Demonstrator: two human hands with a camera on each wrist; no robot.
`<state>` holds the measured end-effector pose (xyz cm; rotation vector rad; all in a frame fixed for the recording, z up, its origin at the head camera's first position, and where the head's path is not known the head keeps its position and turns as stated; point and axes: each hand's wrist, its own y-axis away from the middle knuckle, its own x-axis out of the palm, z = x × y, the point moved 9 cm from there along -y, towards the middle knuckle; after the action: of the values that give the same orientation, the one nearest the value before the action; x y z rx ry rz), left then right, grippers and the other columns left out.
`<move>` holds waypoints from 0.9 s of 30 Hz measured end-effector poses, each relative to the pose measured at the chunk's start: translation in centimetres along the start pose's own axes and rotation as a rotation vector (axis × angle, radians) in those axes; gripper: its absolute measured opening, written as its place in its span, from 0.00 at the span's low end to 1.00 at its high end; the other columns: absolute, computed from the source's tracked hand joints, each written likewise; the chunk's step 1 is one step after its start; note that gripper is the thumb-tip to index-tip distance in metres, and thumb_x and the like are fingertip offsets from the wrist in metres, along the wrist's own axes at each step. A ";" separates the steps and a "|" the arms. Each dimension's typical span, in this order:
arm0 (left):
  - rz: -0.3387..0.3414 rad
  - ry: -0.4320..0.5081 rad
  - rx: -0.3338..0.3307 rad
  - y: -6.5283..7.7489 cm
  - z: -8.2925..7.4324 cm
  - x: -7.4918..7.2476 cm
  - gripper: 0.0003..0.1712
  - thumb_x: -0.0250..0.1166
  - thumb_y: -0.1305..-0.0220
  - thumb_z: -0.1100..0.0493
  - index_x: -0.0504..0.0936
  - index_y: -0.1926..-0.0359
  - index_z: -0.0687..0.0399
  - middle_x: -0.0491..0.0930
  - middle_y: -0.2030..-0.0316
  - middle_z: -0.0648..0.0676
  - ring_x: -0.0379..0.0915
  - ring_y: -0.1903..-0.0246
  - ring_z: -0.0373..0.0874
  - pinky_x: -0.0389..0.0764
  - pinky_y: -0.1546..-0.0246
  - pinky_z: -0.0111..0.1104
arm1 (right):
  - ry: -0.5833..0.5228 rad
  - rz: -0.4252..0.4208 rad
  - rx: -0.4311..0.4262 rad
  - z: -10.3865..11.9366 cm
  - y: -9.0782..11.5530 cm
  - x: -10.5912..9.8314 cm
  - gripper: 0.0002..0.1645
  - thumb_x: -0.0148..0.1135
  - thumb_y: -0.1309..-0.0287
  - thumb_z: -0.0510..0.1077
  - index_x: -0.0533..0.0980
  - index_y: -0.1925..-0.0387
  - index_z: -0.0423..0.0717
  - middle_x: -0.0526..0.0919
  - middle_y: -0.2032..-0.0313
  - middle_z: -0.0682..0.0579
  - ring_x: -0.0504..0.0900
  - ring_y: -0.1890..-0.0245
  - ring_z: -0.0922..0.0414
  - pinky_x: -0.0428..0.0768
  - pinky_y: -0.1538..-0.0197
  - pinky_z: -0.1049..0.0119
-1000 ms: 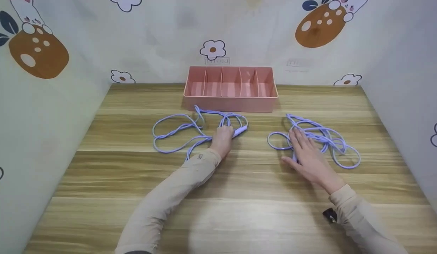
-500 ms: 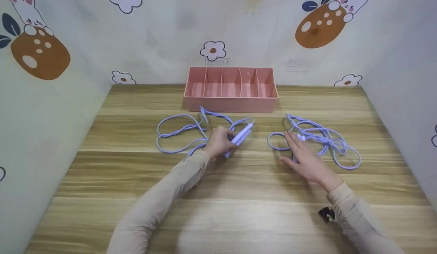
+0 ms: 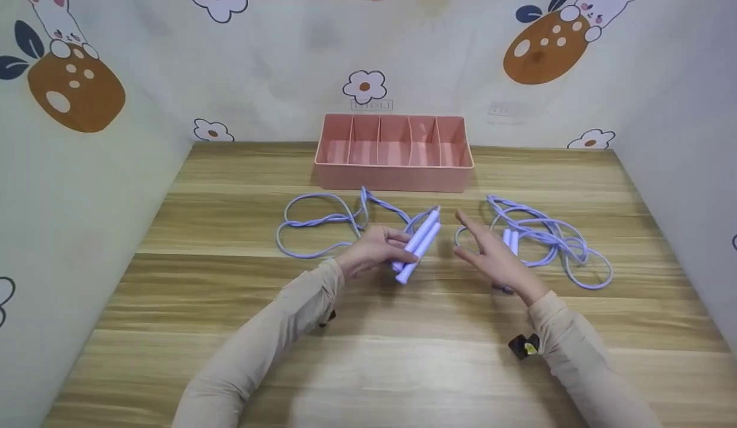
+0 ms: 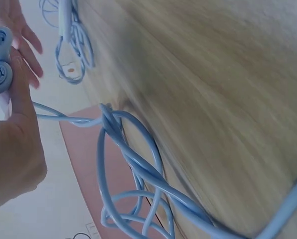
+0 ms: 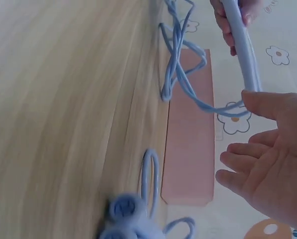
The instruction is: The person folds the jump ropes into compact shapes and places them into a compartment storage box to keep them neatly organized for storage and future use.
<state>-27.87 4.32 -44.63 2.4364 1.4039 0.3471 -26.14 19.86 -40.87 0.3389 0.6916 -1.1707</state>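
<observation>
I am watching the left hand (image 3: pixel 368 249) pinching a pair of slim periwinkle handles (image 3: pixel 420 235) above the table (image 3: pixel 368 356), its thumb lying across the smooth shafts; the left wrist view is showing round end caps with recessed patterns. From these handles the glossy first cord (image 3: pixel 309 223) is trailing left in broad, partly twisted loops, just in front of the pink tray (image 3: pixel 395 178). The right hand (image 3: pixel 493 255) is hanging close by with nothing in its grasp, thumb standing away from relaxed, slightly bent fingers; in the right wrist view the thumb tip is overlapping the handle ends, but head-on I am seeing a gap. Beyond it the second cord (image 3: pixel 558 241) is lying tangled, its two handles side by side. I am noting the tray as smooth-walled, oblong, split by thin dividers into five compartments, and the table as streaky woodgrain.
</observation>
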 end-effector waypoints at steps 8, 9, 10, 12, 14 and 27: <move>0.102 0.074 0.001 0.8 -0.6 1.0 0.26 0.62 0.49 0.73 0.70 0.45 0.70 0.77 0.53 0.64 0.79 0.66 0.41 0.79 0.57 0.35 | -0.535 -0.017 0.092 -0.3 -3.2 2.3 0.35 0.49 0.39 0.33 0.48 0.34 0.32 0.55 0.35 0.34 0.55 0.35 0.43 0.58 0.35 0.52; 0.107 0.072 0.002 0.9 -0.6 1.0 0.26 0.62 0.49 0.73 0.71 0.46 0.70 0.78 0.53 0.64 0.79 0.66 0.41 0.79 0.57 0.35 | -0.554 -0.036 0.098 -0.4 -3.5 2.4 0.33 0.48 0.39 0.33 0.50 0.35 0.31 0.56 0.36 0.34 0.56 0.35 0.44 0.60 0.36 0.53; 0.110 0.072 0.004 0.9 -0.6 1.0 0.26 0.62 0.49 0.73 0.71 0.46 0.70 0.78 0.54 0.64 0.79 0.66 0.41 0.79 0.57 0.35 | -0.574 -0.054 0.100 -0.5 -3.8 2.6 0.31 0.47 0.39 0.32 0.51 0.36 0.31 0.57 0.36 0.34 0.56 0.36 0.44 0.60 0.36 0.54; 0.116 0.073 0.008 1.0 -0.6 0.9 0.25 0.62 0.48 0.73 0.71 0.46 0.70 0.78 0.54 0.64 0.79 0.66 0.41 0.79 0.56 0.36 | -0.609 -0.098 0.096 -0.7 -4.4 2.7 0.28 0.45 0.39 0.31 0.55 0.38 0.30 0.59 0.37 0.34 0.57 0.36 0.46 0.61 0.36 0.56; 0.122 0.078 0.003 1.2 -0.7 1.0 0.26 0.61 0.48 0.73 0.70 0.46 0.70 0.77 0.53 0.65 0.79 0.67 0.40 0.79 0.57 0.35 | -0.651 -0.148 0.095 -0.8 -4.9 2.7 0.25 0.45 0.39 0.30 0.58 0.40 0.29 0.61 0.38 0.35 0.60 0.37 0.47 0.63 0.37 0.58; 0.088 0.180 0.077 2.0 -3.6 -0.3 0.26 0.58 0.47 0.76 0.68 0.45 0.73 0.75 0.51 0.66 0.79 0.69 0.38 0.79 0.58 0.33 | -1.122 -0.427 0.177 -1.5 -7.2 3.4 0.14 0.41 0.37 0.33 0.70 0.73 0.48 0.75 0.78 0.58 0.75 0.75 0.64 0.73 0.66 0.73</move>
<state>-27.73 3.62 -40.54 2.5908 1.4079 0.5556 -32.49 15.63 -43.44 -0.3513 -0.3491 -1.5848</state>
